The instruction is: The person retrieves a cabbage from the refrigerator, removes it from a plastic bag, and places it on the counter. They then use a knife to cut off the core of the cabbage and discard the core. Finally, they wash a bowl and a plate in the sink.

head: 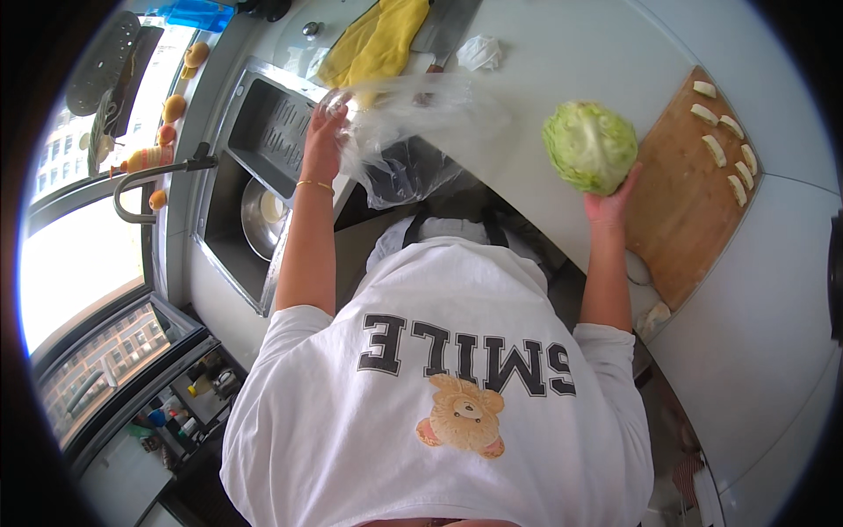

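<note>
A round head of green cabbage [591,146] rests in my right hand [609,205], which cups it from below and from the side, over the pale counter. My left hand [325,135] grips a clear plastic bag [402,125] near the sink. The bag is crumpled and spreads to the right of that hand, drooping past the counter's front edge. To the right of the cabbage lies a wooden cutting board [685,204]. Several pale cut slices [714,150] sit along its far right edge.
A sink [220,244] with a grey drain basket [270,132], a metal bowl [253,217] and a curved faucet [141,172] is on the left. A yellow cloth [375,43], a cleaver [444,33] and a crumpled white tissue [479,52] lie at the back. Fruit [173,109] lines the windowsill.
</note>
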`<state>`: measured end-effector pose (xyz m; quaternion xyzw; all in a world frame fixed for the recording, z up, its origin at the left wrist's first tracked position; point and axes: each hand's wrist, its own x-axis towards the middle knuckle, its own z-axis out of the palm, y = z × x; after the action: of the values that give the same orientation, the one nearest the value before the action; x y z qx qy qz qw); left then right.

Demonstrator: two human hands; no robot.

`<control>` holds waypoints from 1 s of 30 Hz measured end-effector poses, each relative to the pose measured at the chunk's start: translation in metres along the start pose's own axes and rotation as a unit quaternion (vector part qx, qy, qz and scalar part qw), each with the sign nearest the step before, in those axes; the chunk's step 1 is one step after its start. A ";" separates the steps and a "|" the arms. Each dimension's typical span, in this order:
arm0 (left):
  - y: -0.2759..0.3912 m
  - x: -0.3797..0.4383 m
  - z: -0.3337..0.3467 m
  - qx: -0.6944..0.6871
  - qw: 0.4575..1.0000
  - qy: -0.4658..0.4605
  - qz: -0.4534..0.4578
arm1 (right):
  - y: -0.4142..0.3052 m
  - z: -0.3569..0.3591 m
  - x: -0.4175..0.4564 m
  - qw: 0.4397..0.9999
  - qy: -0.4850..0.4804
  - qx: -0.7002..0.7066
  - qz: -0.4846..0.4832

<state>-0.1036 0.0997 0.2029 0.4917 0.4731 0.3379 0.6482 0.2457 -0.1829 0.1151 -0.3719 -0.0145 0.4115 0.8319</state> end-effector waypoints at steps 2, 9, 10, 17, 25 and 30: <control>0.003 -0.008 0.012 0.090 0.995 -0.017 0.028 | 0.005 -0.001 0.013 0.995 0.003 -0.093 -0.036; 0.011 -0.017 0.013 0.321 0.946 0.028 -0.023 | 0.015 0.092 0.021 0.920 0.073 -0.378 -0.075; 0.010 -0.018 0.007 0.304 0.952 0.016 0.027 | 0.014 0.095 0.023 0.919 0.068 -0.382 -0.065; 0.039 -0.044 -0.014 0.205 0.975 -0.001 0.085 | 0.015 0.060 0.017 0.950 0.029 -0.304 -0.066; 0.049 -0.042 -0.037 0.026 0.991 0.050 0.122 | 0.023 0.088 -0.031 0.970 0.131 -0.204 0.028; 0.041 -0.037 -0.048 -0.050 0.980 0.109 0.156 | 0.043 0.085 -0.029 0.985 0.120 -0.123 -0.005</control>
<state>-0.1596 0.0929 0.2490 0.4866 0.4405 0.5100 0.5560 0.1699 -0.1350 0.1575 -0.5180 0.0332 0.3551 0.7775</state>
